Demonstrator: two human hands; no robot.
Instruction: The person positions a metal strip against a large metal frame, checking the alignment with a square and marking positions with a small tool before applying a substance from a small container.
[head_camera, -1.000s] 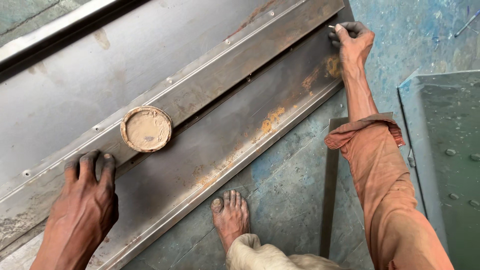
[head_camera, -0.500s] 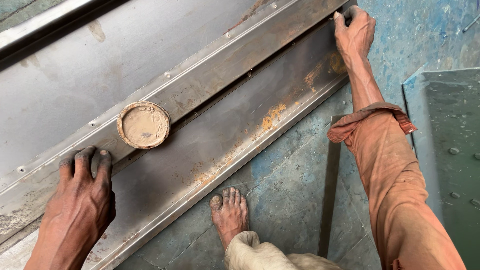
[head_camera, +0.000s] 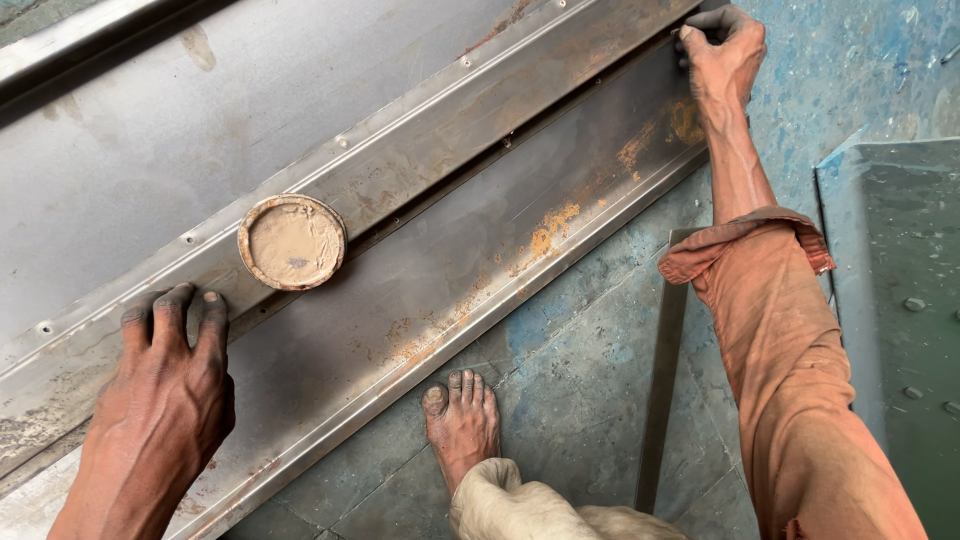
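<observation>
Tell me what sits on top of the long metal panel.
A round tin lid smeared with brownish paste lies on the long metal panel. The left hand presses flat on it; the right hand grips its far end. Whatever lies beneath the lid and palms is covered.

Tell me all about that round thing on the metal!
The lid is a round, shallow disc with a thin raised rim, smeared all over with dried tan paste. It lies flat on the long grey metal panel, over the raised riveted strip and next to the dark seam. Nothing touches it but the panel. The left hand presses the panel just below and to its left, apart from it.
</observation>
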